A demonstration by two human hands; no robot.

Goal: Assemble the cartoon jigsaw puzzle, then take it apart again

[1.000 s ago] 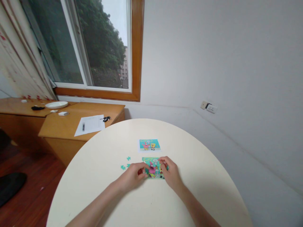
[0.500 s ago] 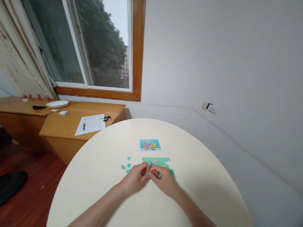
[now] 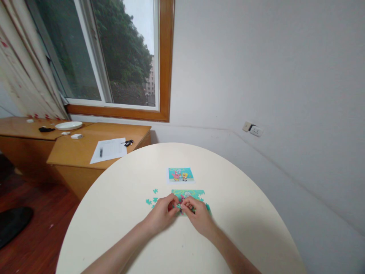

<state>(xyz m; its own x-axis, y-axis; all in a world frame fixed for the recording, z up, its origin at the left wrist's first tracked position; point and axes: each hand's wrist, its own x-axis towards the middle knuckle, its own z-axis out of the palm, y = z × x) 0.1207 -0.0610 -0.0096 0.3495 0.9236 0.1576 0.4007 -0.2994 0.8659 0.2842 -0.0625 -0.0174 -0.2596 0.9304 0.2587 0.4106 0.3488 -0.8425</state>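
Note:
A partly assembled jigsaw puzzle in turquoise, with cartoon figures, lies on the round table, its near part largely covered by my hands. Over its left side my left hand pinches a small turquoise puzzle piece between thumb and fingers. My right hand is closed beside it, fingertips at the same piece; the rest of its fingers curl above the puzzle. Several loose puzzle pieces lie left of the puzzle, some partly hidden by my left hand. Beyond the puzzle sits a printed reference picture with similar figures.
The round cream table stands near a white wall with a socket. A wooden cabinet at the left holds a paper sheet, keys and a white plate. Above it is a window.
Both hands have shifted very slightly, and the piece between the fingertips has moved a little away from me and to the right. The puzzle and picture stay put.

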